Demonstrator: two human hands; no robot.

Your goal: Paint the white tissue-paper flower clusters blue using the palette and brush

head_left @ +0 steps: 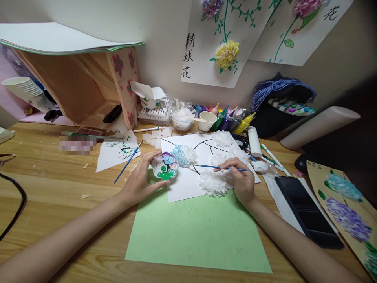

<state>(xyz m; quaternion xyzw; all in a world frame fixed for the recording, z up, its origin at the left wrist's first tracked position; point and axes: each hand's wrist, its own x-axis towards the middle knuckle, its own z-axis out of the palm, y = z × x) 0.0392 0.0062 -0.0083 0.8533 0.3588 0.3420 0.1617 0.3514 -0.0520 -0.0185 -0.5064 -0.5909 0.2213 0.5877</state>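
Observation:
My left hand [140,180] grips the edge of a small round paint palette [165,166] holding green, blue and purple paint. My right hand [240,179] pinches a thin blue-handled brush [219,168], with its tip touching a tissue flower tinted light blue [183,154]. That flower sits on a white sheet [184,182] with drawn black stems and several white tissue flowers [212,183]. The white sheet overlaps a light green sheet [197,232] on the wooden desk [55,196].
A second blue brush [127,163] lies on a paint-stained paper scrap. Paint bottles [232,120], a paper cup [207,120] and a glue stick [253,141] stand at the back. A black tablet [306,210] and a brown sheet with painted flowers [347,212] lie right. A black cable [16,204] runs left.

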